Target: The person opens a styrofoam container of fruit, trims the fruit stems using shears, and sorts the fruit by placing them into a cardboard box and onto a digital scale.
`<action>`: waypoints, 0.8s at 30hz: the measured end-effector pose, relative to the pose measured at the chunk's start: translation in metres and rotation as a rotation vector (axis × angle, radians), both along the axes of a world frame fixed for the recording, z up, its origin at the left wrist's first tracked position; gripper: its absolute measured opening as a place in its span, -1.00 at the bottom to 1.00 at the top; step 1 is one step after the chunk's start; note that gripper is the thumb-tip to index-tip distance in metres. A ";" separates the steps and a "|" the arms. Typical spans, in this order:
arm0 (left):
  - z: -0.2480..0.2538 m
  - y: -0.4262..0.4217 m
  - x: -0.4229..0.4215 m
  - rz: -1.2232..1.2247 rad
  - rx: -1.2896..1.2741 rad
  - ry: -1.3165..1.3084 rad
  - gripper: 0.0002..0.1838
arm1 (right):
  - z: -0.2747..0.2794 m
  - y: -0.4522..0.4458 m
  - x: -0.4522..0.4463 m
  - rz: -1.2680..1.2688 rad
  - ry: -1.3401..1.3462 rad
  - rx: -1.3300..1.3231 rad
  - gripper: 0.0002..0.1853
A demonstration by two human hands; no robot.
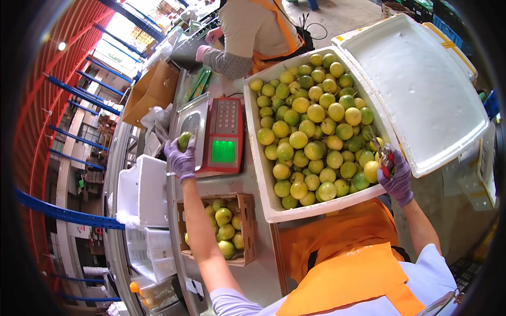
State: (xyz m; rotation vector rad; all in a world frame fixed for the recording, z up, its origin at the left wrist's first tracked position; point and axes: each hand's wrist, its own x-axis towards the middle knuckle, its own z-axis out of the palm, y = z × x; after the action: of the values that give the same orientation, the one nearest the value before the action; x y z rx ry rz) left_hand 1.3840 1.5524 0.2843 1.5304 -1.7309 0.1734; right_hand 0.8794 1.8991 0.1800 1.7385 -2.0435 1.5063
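My left hand [181, 160], in a purple glove, is closed around a green round fruit [184, 141] at the edge of the metal weighing tray [193, 117]. That tray belongs to a red scale [226, 134] with a lit green display. My right hand [397, 178], gloved too, grips red-handled snips [387, 162], their blades pointing over the fruit. A yellow-green fruit [371, 171] lies against its fingers; whether it is held, I cannot tell. Below that hand is a white foam box [321, 211] full of yellow-green fruit resembling passion fruit. A cardboard box [249, 231] under my left forearm holds several more.
A foam lid [421, 89] leans at the right of the foam box. Across the table, a person in an orange apron [258, 31] works. White foam and plastic containers [142, 195] and an open brown carton [150, 95] line the left side.
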 end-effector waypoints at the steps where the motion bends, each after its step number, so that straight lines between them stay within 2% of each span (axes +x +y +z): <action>1: 0.000 -0.002 0.008 0.065 0.019 -0.045 -0.35 | 0.001 -0.001 0.000 -0.007 0.014 -0.008 -0.30; 4: -0.020 -0.013 0.034 0.162 0.287 -0.176 -0.34 | 0.002 0.002 0.001 -0.009 -0.030 0.048 -0.31; 5: -0.015 -0.002 0.021 0.229 0.266 -0.284 -0.31 | 0.001 0.001 0.001 -0.008 -0.035 0.056 -0.31; 7: -0.012 0.015 -0.012 0.267 0.041 -0.408 -0.40 | 0.000 0.000 0.000 -0.016 0.009 0.035 -0.32; 10: -0.022 0.024 -0.064 -0.143 -0.090 -0.360 -0.42 | 0.001 0.000 0.001 -0.004 -0.025 0.060 -0.32; 13: -0.045 0.042 -0.137 -0.379 -0.130 -0.551 -0.38 | 0.005 0.000 0.004 0.018 -0.093 0.096 -0.31; 17: -0.083 0.045 -0.207 -0.503 0.217 -0.585 -0.26 | 0.003 0.001 0.001 -0.005 -0.023 0.090 -0.29; 20: -0.087 0.038 -0.230 -0.414 0.482 -0.714 -0.19 | 0.002 0.002 0.001 -0.007 0.000 0.090 -0.29; 24: -0.094 0.020 -0.224 -0.449 0.577 -0.692 -0.14 | -0.005 0.001 -0.002 0.007 -0.046 0.088 -0.30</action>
State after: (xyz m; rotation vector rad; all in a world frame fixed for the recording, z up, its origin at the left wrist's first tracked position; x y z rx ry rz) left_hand 1.1597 1.5727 0.1899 1.5074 -2.8209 -0.0471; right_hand 0.8776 1.9004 0.1752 1.7587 -2.1592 1.4946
